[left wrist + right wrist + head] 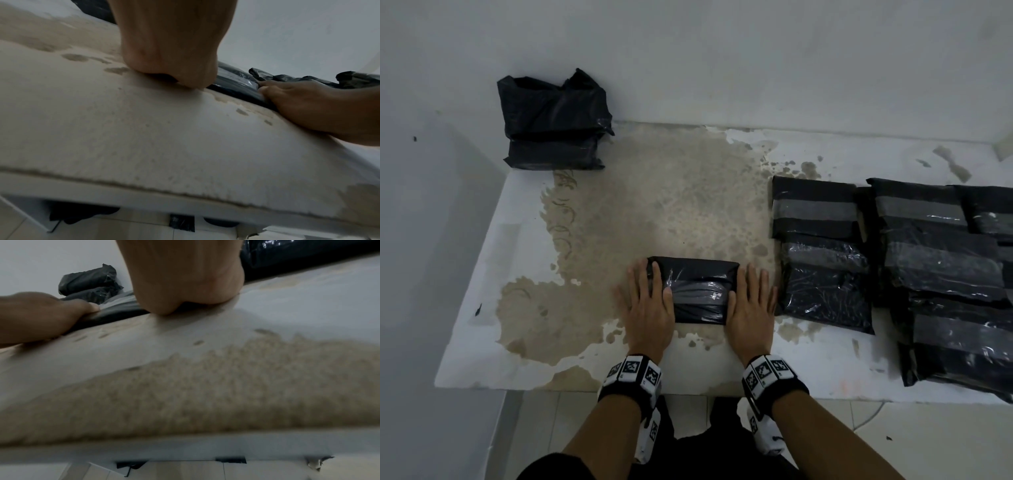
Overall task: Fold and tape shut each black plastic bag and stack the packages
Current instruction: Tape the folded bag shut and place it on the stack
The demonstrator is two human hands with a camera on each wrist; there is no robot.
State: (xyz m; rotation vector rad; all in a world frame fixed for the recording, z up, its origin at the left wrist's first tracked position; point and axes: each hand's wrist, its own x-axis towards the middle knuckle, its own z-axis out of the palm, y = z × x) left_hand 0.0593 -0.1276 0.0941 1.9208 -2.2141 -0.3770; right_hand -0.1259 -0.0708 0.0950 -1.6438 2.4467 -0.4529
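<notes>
A small folded black package (697, 291) with a clear tape band across it lies near the table's front edge. My left hand (650, 291) lies flat over its left end with fingers straight and the thumb on the tape. My right hand (750, 291) lies flat against its right end, fingers straight too. The left wrist view shows the left palm (170, 48) down on the table beside the package (236, 84). In the right wrist view the right palm (185, 280) is down and the left hand (41, 316) rests on the package (115, 313).
Two black packages (554, 126) are stacked at the far left corner against the wall. Several taped black packages (825, 253) lie overlapping along the right side, with more (945, 274) further right. The worn white table (654, 205) shows a bare brown patch.
</notes>
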